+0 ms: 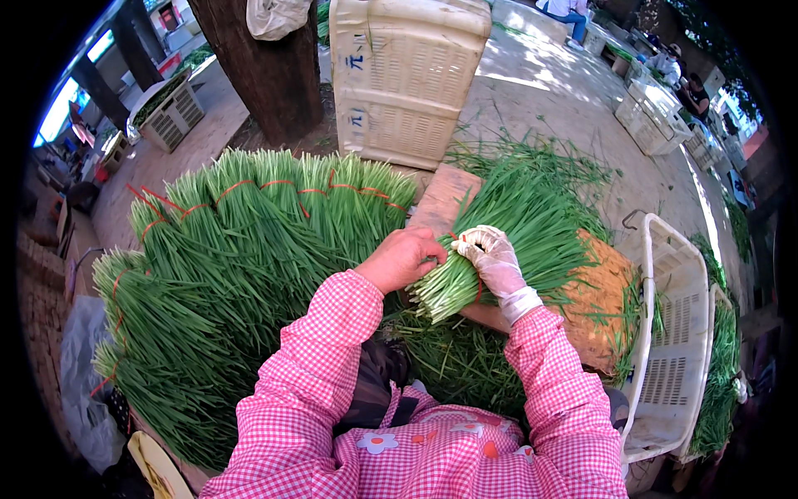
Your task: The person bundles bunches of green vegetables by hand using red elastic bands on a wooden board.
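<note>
On the wooden board: a bunch of green chives, white ends toward the person.
Right hand: white-gloved, fingers wrapped around the bunch near its white ends.
Left hand: bare, fingers curled against the same bunch (a red band shows there).
Wooden board: under the bunch.
Tied bundles: stacked just left.
White crate: right.

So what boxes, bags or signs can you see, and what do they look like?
Cream plastic crate: top middle, tall, slatted, blue marks on its side.
White plastic crate: right, tipped on its side, slatted.
White crates: far right, stacked.
Grey crate: upper left, holds greens.
White bag: hanging on the dark post.
Blue signboard: far left edge.
</note>
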`<action>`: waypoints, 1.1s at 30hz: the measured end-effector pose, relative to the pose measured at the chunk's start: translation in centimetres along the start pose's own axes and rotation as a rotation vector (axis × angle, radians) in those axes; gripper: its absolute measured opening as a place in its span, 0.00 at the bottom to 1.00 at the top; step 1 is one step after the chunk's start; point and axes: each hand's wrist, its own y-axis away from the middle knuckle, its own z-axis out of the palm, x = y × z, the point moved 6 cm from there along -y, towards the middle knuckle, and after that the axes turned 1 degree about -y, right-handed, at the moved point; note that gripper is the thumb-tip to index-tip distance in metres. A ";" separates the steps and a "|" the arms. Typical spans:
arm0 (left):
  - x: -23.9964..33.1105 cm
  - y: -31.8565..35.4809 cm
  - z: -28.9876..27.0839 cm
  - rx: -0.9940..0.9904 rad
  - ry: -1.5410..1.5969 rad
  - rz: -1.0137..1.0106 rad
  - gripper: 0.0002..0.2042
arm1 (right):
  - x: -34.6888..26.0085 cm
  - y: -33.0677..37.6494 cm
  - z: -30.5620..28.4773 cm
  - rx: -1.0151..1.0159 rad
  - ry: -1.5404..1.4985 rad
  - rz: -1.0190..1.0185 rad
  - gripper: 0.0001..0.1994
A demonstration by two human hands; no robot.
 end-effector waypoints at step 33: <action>1.1 -0.6 6.6 -0.044 -0.183 -0.665 0.55 | -3.8 4.4 -0.4 0.115 0.055 -0.258 0.06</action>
